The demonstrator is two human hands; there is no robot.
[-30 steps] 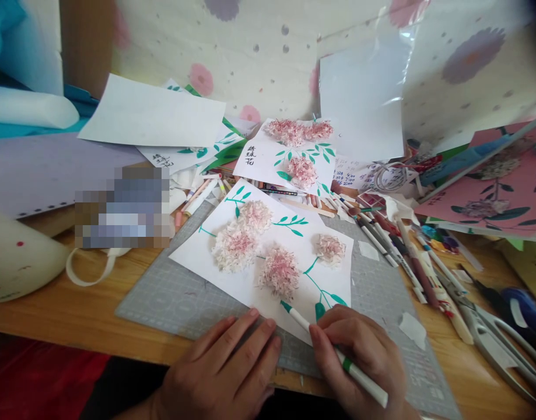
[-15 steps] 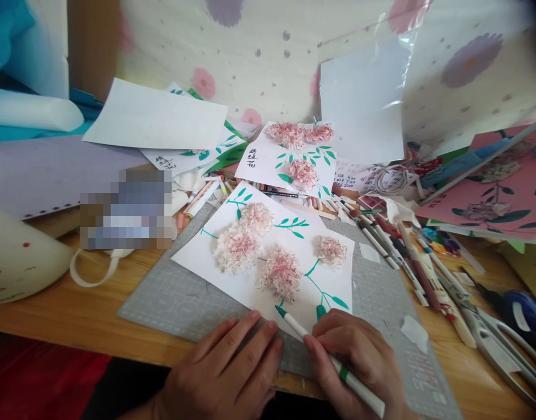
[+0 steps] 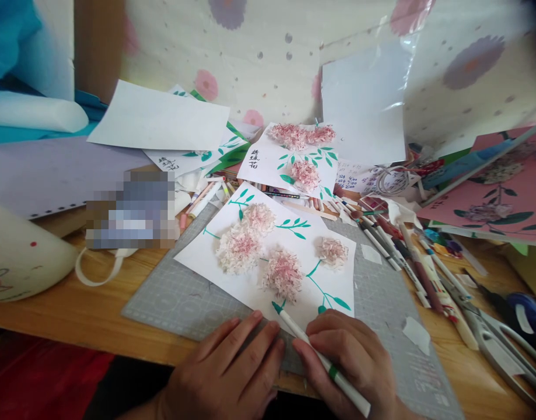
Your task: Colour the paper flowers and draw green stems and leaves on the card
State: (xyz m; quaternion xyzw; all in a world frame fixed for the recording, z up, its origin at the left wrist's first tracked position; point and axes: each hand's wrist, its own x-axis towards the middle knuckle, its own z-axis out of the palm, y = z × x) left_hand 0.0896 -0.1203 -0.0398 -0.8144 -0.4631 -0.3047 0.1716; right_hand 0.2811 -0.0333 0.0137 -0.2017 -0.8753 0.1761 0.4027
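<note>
My right hand (image 3: pixel 349 356) grips a white marker pen (image 3: pixel 309 345) with a green tip and a green band. The tip is at the lower part of a white sheet of paper (image 3: pixel 219 274), just below a pink and white fluffy paper flower (image 3: pixel 283 273); whether it touches the paper I cannot tell. Several such flowers sit on the sheet, with green stems and leaves drawn around them. My left hand (image 3: pixel 233 364) lies flat, fingers stretched out, over the sheet's lower edge and the grey cutting mat (image 3: pixel 163 303) under it.
Pens and brushes (image 3: pixel 394 239) lie in a heap along the right and back. Scissors (image 3: pixel 500 344) rest at the right. Behind stands another flower picture (image 3: pixel 259 157). A pale rounded container (image 3: pixel 27 256) and a white strap (image 3: pixel 99 283) are on the left.
The pen tip has shifted slightly left, and my right hand has moved a little left with it, covering more of a green leaf. My left hand stays in place.
</note>
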